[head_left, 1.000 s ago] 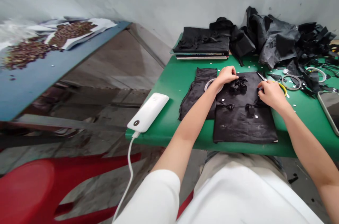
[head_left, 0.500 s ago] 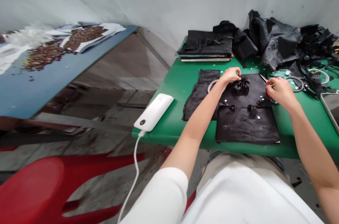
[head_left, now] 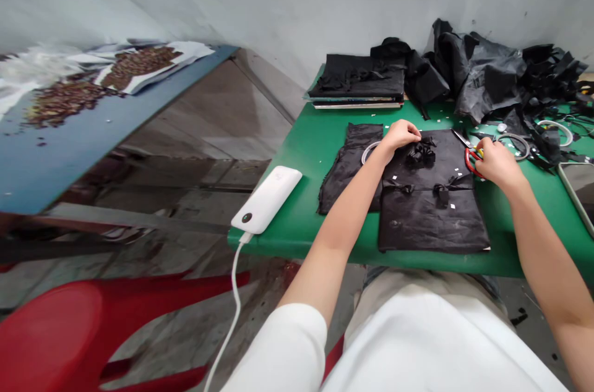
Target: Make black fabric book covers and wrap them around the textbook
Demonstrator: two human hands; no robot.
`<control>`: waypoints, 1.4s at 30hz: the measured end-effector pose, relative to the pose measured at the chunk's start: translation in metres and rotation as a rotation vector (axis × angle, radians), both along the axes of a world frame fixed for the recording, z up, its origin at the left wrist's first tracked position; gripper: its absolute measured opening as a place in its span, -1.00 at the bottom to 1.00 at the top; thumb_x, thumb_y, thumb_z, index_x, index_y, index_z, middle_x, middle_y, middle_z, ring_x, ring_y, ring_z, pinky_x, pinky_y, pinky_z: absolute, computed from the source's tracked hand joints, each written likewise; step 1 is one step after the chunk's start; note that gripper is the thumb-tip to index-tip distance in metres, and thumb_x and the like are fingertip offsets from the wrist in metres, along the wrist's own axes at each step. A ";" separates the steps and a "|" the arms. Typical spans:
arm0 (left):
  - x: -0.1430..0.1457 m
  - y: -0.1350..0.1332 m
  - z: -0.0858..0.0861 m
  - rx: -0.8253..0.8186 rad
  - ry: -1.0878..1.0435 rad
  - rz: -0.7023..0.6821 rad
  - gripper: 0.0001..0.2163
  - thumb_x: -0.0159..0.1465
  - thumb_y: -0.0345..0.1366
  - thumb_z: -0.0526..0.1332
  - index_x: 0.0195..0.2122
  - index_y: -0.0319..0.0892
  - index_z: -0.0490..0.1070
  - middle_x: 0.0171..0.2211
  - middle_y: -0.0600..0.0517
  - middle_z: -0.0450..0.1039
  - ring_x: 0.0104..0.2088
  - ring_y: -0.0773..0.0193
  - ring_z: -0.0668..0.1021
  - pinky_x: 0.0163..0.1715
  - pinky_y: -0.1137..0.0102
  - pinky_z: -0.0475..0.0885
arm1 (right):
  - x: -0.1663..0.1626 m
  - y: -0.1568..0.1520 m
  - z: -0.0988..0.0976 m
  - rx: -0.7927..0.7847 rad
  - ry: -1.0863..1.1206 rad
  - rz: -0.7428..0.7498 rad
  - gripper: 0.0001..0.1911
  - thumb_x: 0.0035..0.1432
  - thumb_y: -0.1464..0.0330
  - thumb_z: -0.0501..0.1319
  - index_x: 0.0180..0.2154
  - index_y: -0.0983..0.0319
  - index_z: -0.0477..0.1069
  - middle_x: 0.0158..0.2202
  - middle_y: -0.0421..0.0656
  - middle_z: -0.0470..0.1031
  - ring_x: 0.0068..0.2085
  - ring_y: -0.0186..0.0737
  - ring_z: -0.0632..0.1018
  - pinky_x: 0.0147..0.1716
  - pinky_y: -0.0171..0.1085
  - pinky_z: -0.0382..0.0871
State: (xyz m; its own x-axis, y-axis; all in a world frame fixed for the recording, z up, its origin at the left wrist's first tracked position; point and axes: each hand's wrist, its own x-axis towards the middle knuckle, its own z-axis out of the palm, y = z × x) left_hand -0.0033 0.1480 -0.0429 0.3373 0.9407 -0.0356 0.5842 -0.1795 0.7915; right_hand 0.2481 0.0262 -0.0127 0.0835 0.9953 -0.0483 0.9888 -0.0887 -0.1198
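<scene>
A flat black fabric piece (head_left: 431, 219) lies on the green table (head_left: 315, 144) in front of me. On it sit a clump of small black bows (head_left: 420, 153) and two single bows (head_left: 443, 190). My left hand (head_left: 401, 132) rests curled at the fabric's upper left, fingertips beside the clump, over a white tape ring (head_left: 369, 149). At the fabric's right edge, my right hand (head_left: 494, 162) closes around the red and yellow handles of scissors (head_left: 468, 151).
A white power bank (head_left: 268, 198) with its cable lies at the table's left corner. Stacked black fabric (head_left: 357, 78) and a heap of black scraps (head_left: 492, 73) fill the back. Tape rings (head_left: 515, 143) and a phone (head_left: 580, 185) lie to the right. Red chair (head_left: 69, 330) lower left.
My right hand has moved from the fabric's right edge out to the scissors and closed on their handles. The left hand stays by the bow clump.
</scene>
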 end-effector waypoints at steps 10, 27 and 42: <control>-0.001 0.002 0.001 0.003 0.028 0.049 -0.86 0.09 -0.23 0.34 -0.42 -0.19 0.62 -0.44 0.01 0.60 -0.29 0.16 0.56 -0.18 0.30 0.42 | -0.001 0.000 -0.002 -0.001 -0.057 0.015 -0.56 0.22 0.35 0.11 0.11 0.35 0.37 -0.05 0.19 0.47 -0.08 0.13 0.53 -0.11 -0.09 0.36; 0.004 -0.005 0.004 0.124 0.163 0.025 -0.89 0.12 -0.26 0.38 -0.46 -0.17 0.53 -0.34 0.01 0.61 -0.25 0.20 0.58 -0.15 0.35 0.40 | -0.002 0.000 -0.012 0.076 -0.054 0.008 -0.62 0.26 0.40 0.03 0.06 0.34 0.38 -0.05 0.20 0.48 -0.05 0.15 0.51 -0.08 -0.06 0.36; -0.026 -0.023 0.055 0.274 0.440 -0.065 -0.69 0.40 -0.21 0.07 -0.04 -0.26 0.51 -0.01 -0.23 0.54 0.06 -0.01 0.53 0.12 0.19 0.36 | -0.006 -0.008 0.013 -0.097 -0.002 -0.150 -0.66 0.27 0.35 0.09 0.06 0.21 0.38 -0.04 0.15 0.56 -0.06 0.18 0.61 -0.20 -0.04 0.45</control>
